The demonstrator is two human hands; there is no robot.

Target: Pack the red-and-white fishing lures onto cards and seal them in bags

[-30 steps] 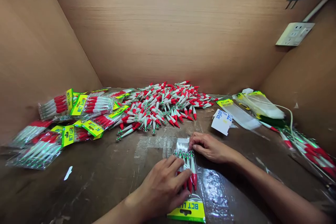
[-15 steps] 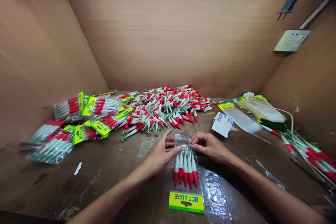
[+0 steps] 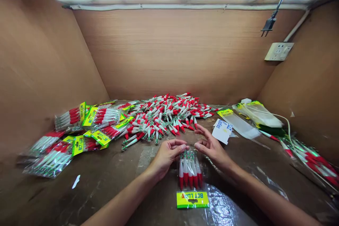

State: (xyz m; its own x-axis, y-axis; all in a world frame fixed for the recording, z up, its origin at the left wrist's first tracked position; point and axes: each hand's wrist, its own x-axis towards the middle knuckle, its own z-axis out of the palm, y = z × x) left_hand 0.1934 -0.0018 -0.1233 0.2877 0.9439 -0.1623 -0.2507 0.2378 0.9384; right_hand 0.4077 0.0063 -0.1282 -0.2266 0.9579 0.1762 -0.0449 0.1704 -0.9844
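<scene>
The bag (image 3: 190, 169) lies flat on the table (image 3: 111, 171) in front of the person, its yellow header (image 3: 192, 205) nearest the body with the lettering upside down, and the lures inside side by side, red ends toward the header and green hooks at the far end. The left hand (image 3: 169, 153) is at that far end, thumb and fingertips drawn together; whether its grip has film between them I cannot tell. The right hand (image 3: 212, 150) is just beside the same end, its grip released, thumb and forefinger spread apart. Beyond the hands is a heap of loose lures (image 3: 164, 116) against the back wall (image 3: 169, 53). Filled packs (image 3: 106, 116) overlap at the left, with a white scrap (image 3: 76, 182) near them. At the right are a white card (image 3: 222, 132), a single flat bag (image 3: 243, 127), a stack of bags (image 3: 267, 116) and more lures (image 3: 315, 160) beside a pale cord (image 3: 287, 122).
</scene>
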